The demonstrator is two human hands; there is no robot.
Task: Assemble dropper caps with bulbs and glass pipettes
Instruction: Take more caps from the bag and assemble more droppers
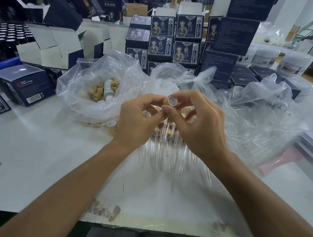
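Cap [169, 101] pinched between left hand [137, 115] and right hand [197, 120] fingertips.

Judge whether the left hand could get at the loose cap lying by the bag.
Probably yes: the loose cap lies uncovered on the table just left of the left hand, but that hand now grips a cap.

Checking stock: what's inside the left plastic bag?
The bag holds loose tan caps, and one white labelled tube stands among them. Crumpled plastic hides whatever lies deeper or against the sides.

White worktable [41, 157], stacked navy boxes [174, 41]
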